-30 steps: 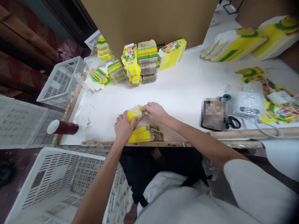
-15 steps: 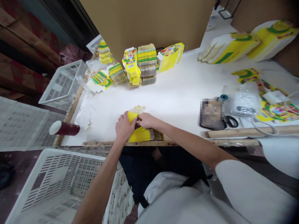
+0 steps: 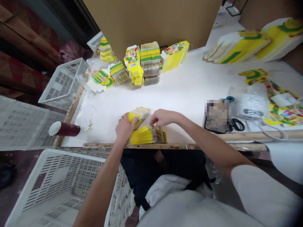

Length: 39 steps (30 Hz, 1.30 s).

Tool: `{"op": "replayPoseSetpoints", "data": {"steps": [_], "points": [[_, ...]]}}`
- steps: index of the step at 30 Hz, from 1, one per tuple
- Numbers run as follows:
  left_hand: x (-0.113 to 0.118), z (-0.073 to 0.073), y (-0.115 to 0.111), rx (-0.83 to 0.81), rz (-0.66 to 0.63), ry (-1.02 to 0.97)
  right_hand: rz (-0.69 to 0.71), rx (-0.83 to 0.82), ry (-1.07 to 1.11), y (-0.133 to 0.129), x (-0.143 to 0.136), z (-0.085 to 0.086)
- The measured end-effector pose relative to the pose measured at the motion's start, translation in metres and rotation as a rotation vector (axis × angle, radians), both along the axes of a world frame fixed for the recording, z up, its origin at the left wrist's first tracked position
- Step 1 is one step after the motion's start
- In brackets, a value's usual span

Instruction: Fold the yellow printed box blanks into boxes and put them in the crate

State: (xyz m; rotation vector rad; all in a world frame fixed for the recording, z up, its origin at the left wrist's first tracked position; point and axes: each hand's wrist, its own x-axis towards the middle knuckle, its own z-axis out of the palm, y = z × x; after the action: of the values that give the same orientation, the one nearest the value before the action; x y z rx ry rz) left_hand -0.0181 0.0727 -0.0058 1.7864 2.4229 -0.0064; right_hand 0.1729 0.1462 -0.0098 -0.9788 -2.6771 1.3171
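Observation:
My left hand (image 3: 124, 127) is wrapped around a small bunch of flattened yellow cartons (image 3: 134, 117), whose pale ends point away from me. Right below it, along the table's front edge, lies a fanned row of flat yellow cartons (image 3: 142, 135) with brown edges showing at its right end. My right hand (image 3: 163, 117) hovers just above that right end, fingers curled together. Whether anything small is pinched in them is hidden.
Stacked yellow-and-green cartons (image 3: 150, 58) stand at the back, with larger ones (image 3: 239, 47) at back right. A dark red cup (image 3: 67, 129) lies on its side at left. Scissors (image 3: 238, 125) and bubble wrap (image 3: 252, 101) sit right. White crates (image 3: 63, 82) flank the table.
My right hand has moved right, away from the bunch in my left hand, to the right end of the fanned row. My left hand keeps its grip nearly in place.

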Motion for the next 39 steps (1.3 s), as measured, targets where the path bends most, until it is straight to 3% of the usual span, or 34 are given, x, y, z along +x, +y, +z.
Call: {"op": "replayPoseSetpoints", "data": {"steps": [2, 4, 10, 15, 21, 29, 39], "points": [[0.000, 0.000, 0.000, 0.003, 0.000, 0.006, 0.120, -0.071, 0.018, 0.001, 0.011, 0.003], [0.001, -0.001, 0.000, 0.010, 0.000, 0.018, 0.128, -0.077, 0.045, 0.002, 0.015, 0.002], [0.004, -0.002, -0.001, 0.018, -0.013, 0.051, -0.253, 0.332, 0.100, 0.002, -0.008, -0.015], [0.004, -0.001, -0.002, 0.018, -0.013, 0.059, -0.271, 0.438, 0.075, -0.004, -0.014, -0.031], [0.004, 0.000, -0.003, 0.016, -0.011, 0.064, -0.250, 0.560, 0.093, -0.006, -0.017, -0.033], [0.003, -0.003, -0.003, 0.039, -0.024, 0.075, -0.275, 0.610, 0.106, -0.005, -0.027, -0.032], [0.002, -0.004, -0.004, 0.054, -0.033, 0.073, -0.279, 0.531, 0.009, -0.004, -0.032, -0.030]]}}
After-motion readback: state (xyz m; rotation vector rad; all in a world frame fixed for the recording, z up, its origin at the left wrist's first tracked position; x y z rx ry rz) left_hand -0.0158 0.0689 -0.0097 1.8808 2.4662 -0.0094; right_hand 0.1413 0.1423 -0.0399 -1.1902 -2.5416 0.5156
